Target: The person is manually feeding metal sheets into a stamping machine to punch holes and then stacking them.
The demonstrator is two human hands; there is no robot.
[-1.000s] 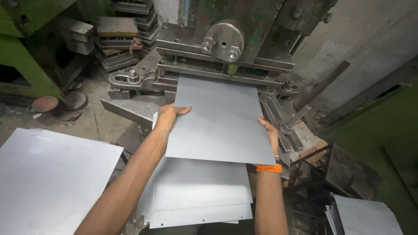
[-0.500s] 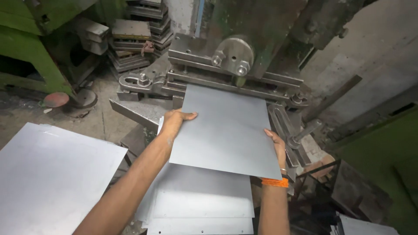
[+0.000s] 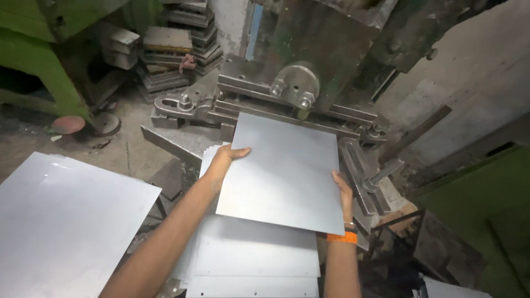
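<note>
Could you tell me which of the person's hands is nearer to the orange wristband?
Right. The orange wristband sits on the wrist just below the right hand; the left hand holds the metal sheet's opposite edge.

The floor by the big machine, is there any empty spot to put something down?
A bare strip of floor lies between the large sheet and the press base. Crowded: metal blocks piled behind, and stacked sheets under the sheet in both hands.

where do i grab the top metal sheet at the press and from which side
Grip the sheet at its two side edges, about midway along, coming in from the near end. It is thin, flat and wide, so one hand per side keeps it level. That is how it is held now: left hand on the left edge, right hand on the right, its far edge at the press.
</note>
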